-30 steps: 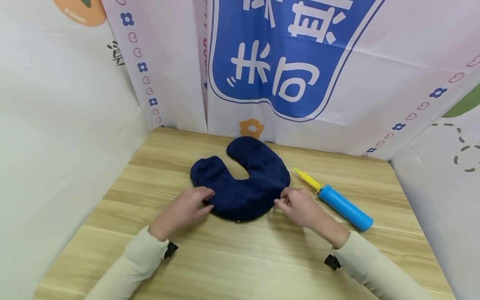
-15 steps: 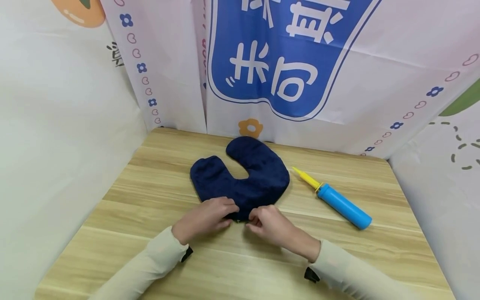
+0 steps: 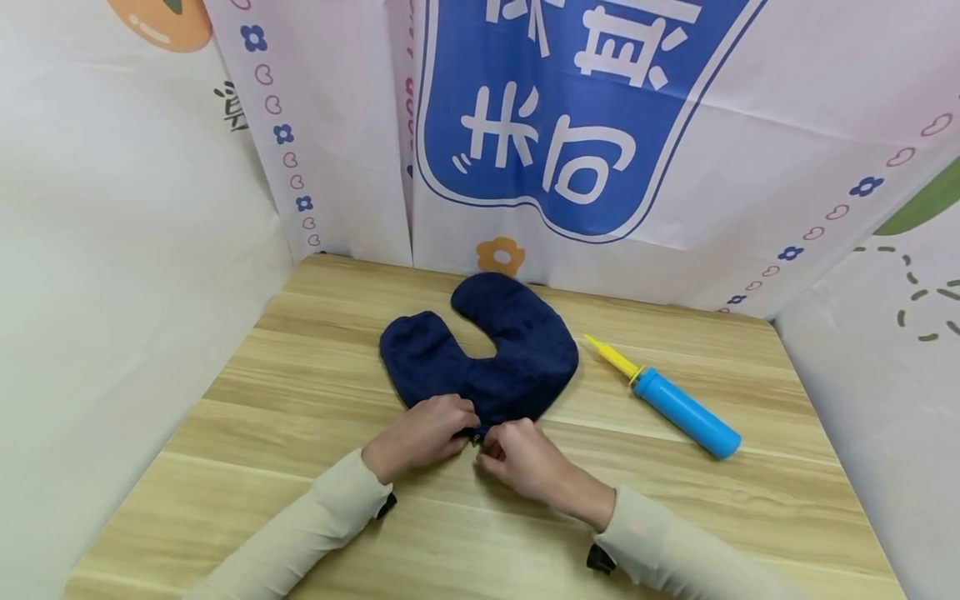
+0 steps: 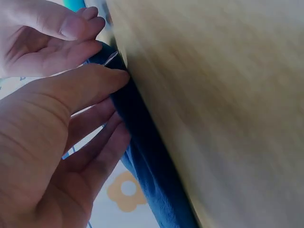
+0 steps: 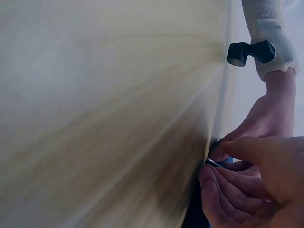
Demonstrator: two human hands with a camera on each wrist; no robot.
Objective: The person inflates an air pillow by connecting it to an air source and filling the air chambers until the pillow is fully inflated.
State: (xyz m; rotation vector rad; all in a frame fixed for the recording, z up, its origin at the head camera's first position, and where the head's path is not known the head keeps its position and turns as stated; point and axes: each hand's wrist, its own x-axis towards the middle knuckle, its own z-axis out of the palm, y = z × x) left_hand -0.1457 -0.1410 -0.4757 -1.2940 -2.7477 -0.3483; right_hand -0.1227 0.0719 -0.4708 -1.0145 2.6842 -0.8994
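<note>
1) Left hand [image 3: 429, 427] pinches the near edge of the navy neck pillow [image 3: 525, 350], mid-table; it should hold that edge taut
2) Metal tab [image 3: 476, 440], likely a zip pull, sits between the hands; best drawn flat along the edge, I judge
3) Right hand [image 3: 528, 457] curls its fingers beside the tab; whether it grips, I cannot tell
4) Blue-and-yellow pump [image 3: 686, 412] lies apart to the right; the table [image 3: 480, 533] leaves room on its near side, while the pillow's far end nears the back edge

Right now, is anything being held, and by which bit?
The left grip pinches the navy cushion by its near edge; whether the right grip holds anything, I can't tell.
</note>
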